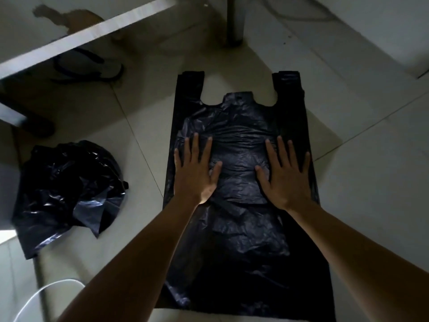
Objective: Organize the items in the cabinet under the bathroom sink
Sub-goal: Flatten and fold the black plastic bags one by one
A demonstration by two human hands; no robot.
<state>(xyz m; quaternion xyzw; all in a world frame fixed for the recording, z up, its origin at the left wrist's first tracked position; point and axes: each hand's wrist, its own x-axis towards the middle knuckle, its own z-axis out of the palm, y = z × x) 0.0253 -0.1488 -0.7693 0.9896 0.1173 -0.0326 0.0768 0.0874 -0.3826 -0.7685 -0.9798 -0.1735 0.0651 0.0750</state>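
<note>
Our black bag point(243, 240) lies flat on the tiled floor point(371, 205), its near end between our arms. At mid-bag our left hand point(197, 175) and right hand point(286, 177) press down apart, fingers straight and spread, gripping nothing. A crumpled bag point(67, 191) sits at left. We should smooth evenly toward the far handles point(287, 89), pushing the air out before folding.

A black plastic bag point(241, 159) was spread flat on the tiled floor, its 2 handles pointing away; a second black bag point(67, 194) lay crumpled to its left.
</note>
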